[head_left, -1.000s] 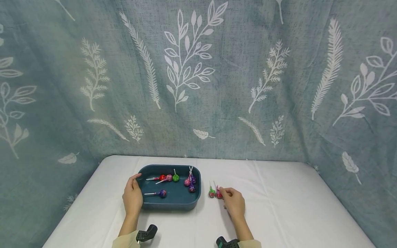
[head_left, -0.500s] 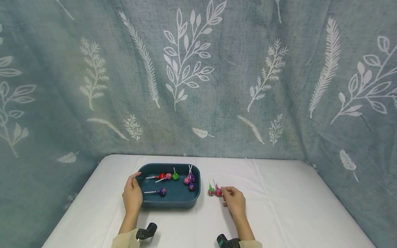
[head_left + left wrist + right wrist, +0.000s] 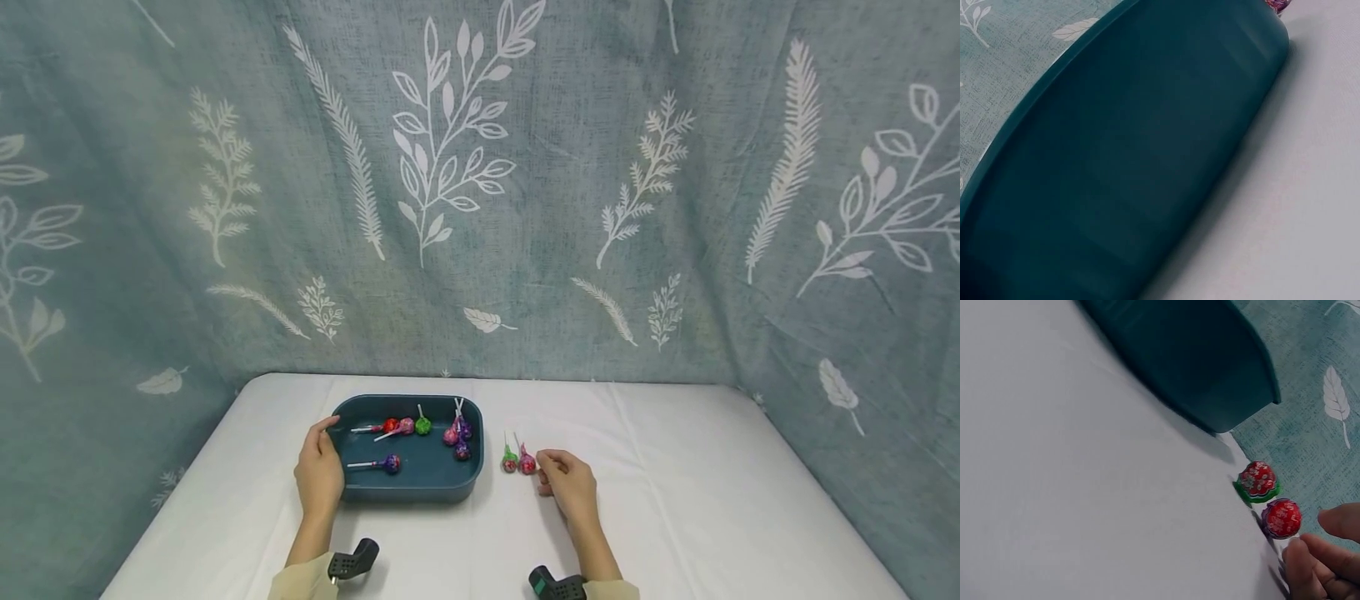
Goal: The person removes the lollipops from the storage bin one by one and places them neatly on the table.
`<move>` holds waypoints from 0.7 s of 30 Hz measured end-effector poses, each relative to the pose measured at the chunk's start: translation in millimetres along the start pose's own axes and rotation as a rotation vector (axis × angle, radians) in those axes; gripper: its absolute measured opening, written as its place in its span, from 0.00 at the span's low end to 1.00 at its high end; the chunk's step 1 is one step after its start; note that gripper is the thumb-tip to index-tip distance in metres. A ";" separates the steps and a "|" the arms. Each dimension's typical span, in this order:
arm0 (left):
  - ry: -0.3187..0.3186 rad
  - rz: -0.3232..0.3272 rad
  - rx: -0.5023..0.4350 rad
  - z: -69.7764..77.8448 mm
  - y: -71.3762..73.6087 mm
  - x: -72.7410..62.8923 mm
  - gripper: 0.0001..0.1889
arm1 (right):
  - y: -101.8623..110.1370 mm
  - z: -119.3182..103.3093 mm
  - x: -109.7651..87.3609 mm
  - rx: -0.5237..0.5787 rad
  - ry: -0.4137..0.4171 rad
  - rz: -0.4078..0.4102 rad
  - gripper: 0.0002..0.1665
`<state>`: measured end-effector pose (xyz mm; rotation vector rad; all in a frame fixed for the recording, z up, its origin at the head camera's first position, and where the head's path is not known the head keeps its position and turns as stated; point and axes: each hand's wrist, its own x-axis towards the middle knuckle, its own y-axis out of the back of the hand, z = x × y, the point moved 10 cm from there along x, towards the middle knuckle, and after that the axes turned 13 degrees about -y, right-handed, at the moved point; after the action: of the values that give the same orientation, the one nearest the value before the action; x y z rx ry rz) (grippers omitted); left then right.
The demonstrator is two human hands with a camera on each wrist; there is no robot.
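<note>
The dark teal plastic tray (image 3: 405,493) stands on the left half of the table, with several wrapped lollipops inside. At its left end my left hand (image 3: 320,475) holds the side, fingers round the back left corner at the rim. Right of the tray, a green-wrapped lollipop (image 3: 510,462) and a pink-red lollipop (image 3: 527,463) lie side by side, sticks pointing away. My right hand (image 3: 570,487) is just right of the pink-red one; in the right wrist view its thumb (image 3: 1342,522) and fingers stand apart beside the lollipop's head, with nothing between them.
In the tray, a purple lollipop (image 3: 392,463) lies near the front, a green one (image 3: 423,426) towards the back, and a cluster sits at the right end. A white cloth (image 3: 675,500) covers the table. Leaf-patterned fabric (image 3: 525,208) hangs behind.
My right hand has drawn slightly to the right, away from the pink-red lollipop, which stays beside the green one. My left hand keeps its place on the tray.
</note>
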<state>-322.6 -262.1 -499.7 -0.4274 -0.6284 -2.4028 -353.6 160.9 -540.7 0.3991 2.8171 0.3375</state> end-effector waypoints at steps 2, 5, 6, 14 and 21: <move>-0.001 0.000 0.002 0.2 0.2 0.6 0.17 | 0.4 -1.0 -0.7 0.001 0.007 0.008 0.15; 0.001 0.000 0.003 0.1 0.3 0.7 0.17 | 0.7 -2.9 -1.8 0.010 0.016 0.017 0.14; 0.003 0.001 0.003 -0.2 0.4 0.5 0.17 | 0.8 -4.0 -2.3 0.016 0.021 0.018 0.14; 0.007 0.000 0.005 -0.7 -0.3 -0.3 0.17 | 1.0 -10.7 -6.2 0.060 0.002 0.013 0.16; 0.001 0.001 0.005 0.6 -0.5 -0.4 0.17 | -10.0 -35.4 -12.4 0.103 0.058 -0.077 0.16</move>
<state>-322.5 -261.2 -499.6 -0.4243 -0.6335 -2.4002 -355.2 141.1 -507.3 0.3052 2.9063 0.1906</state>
